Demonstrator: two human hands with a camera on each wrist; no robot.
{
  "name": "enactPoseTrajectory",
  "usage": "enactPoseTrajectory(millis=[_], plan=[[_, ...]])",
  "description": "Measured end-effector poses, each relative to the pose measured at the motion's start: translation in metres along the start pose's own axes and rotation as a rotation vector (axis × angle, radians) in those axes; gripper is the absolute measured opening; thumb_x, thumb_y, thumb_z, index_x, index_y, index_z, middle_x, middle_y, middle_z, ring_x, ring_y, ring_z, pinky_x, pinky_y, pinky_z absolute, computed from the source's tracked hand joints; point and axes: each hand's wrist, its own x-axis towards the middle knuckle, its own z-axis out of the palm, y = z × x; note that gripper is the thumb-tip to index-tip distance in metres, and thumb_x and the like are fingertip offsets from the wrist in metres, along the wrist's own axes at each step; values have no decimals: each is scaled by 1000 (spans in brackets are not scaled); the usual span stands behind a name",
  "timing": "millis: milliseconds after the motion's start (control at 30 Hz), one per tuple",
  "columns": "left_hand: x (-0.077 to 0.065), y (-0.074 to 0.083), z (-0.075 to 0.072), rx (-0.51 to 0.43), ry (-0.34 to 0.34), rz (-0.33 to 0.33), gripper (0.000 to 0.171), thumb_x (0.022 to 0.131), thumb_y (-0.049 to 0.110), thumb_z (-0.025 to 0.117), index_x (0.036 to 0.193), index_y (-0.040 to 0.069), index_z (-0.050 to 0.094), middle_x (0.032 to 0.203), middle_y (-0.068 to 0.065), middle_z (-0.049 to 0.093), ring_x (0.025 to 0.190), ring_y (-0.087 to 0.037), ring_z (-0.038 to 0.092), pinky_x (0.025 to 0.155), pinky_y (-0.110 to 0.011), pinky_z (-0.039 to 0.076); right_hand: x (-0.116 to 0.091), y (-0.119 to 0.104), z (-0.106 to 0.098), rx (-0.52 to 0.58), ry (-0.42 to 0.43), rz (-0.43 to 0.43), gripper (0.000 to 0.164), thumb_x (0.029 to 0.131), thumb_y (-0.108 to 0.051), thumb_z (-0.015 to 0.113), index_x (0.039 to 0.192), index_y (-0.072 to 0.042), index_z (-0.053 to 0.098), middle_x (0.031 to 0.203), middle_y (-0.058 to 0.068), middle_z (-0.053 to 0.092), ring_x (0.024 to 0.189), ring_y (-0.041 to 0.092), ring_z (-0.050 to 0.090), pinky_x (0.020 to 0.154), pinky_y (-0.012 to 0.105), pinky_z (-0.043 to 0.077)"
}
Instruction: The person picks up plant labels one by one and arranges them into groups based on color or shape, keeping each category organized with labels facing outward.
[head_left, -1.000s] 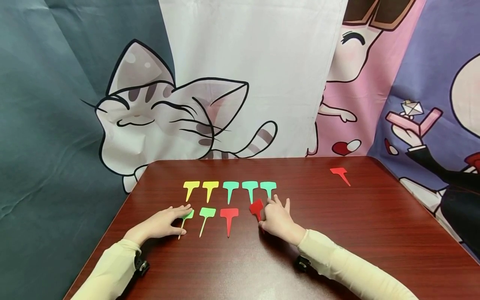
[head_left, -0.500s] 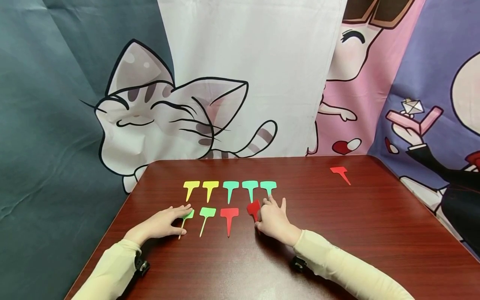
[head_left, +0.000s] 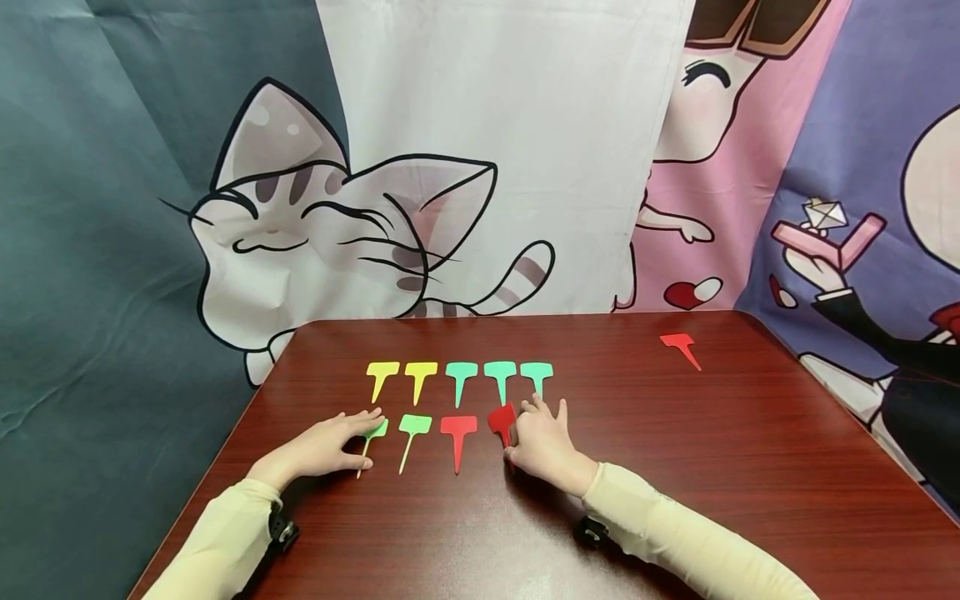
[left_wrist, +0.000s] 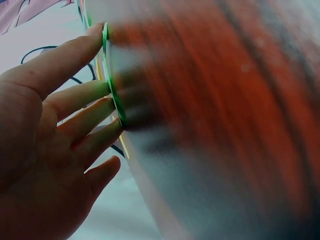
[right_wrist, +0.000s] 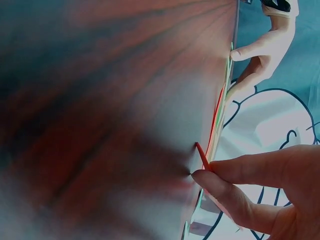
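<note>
My right hand (head_left: 546, 440) pinches a red T-shaped plant label (head_left: 501, 422) between thumb and index finger, its head tipped to the left. In the right wrist view, that label's red stem (right_wrist: 202, 156) slants from the fingertips down toward the table. My left hand (head_left: 324, 448) rests with extended fingers on a green plant label (head_left: 379, 430), fingertips over its head and thumb by its stem. Edge-on in the left wrist view, the green label (left_wrist: 111, 80) lies right under the fingertips. Between the hands lie another green label (head_left: 415, 426) and a red label (head_left: 458, 427).
A back row holds yellow labels (head_left: 383, 369) and teal labels (head_left: 462, 371), the rightmost teal label (head_left: 537, 370) just beyond my right fingers. One red label (head_left: 680, 342) lies alone, tilted, at the table's back right. A printed curtain (head_left: 510, 100) hangs behind the brown table (head_left: 420, 533).
My right hand has slid a little to the left with the red label, toward the red one lying in the front row. The left hand has stayed in place.
</note>
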Motion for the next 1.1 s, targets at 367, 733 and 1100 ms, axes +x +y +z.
enactPoseTrajectory(millis=[367, 733, 1100], plan=[[1, 0, -1, 10, 7, 5, 69, 85, 34, 69, 142, 3, 44, 149, -16, 39, 138, -37, 35, 110, -58, 24, 2, -2, -1, -23, 15, 12, 28, 70, -25, 78, 49, -20, 60, 122, 16, 63, 130, 38, 44, 103, 72, 19], [0, 1, -1, 7, 4, 18, 70, 85, 35, 69, 141, 2, 44, 148, -17, 39, 137, -39, 35, 109, -60, 24, 0, 1, -2, -11, 4, 21, 25, 73, -29, 78, 53, -21, 65, 122, 16, 63, 130, 39, 43, 103, 72, 18], [0, 0, 1, 20, 15, 22, 70, 85, 36, 68, 141, 3, 45, 148, -17, 40, 136, -38, 36, 108, -59, 25, 1, 15, -6, 6, 42, 57, 14, 81, -31, 71, 77, -18, 67, 122, 16, 61, 127, 43, 45, 101, 70, 25]])
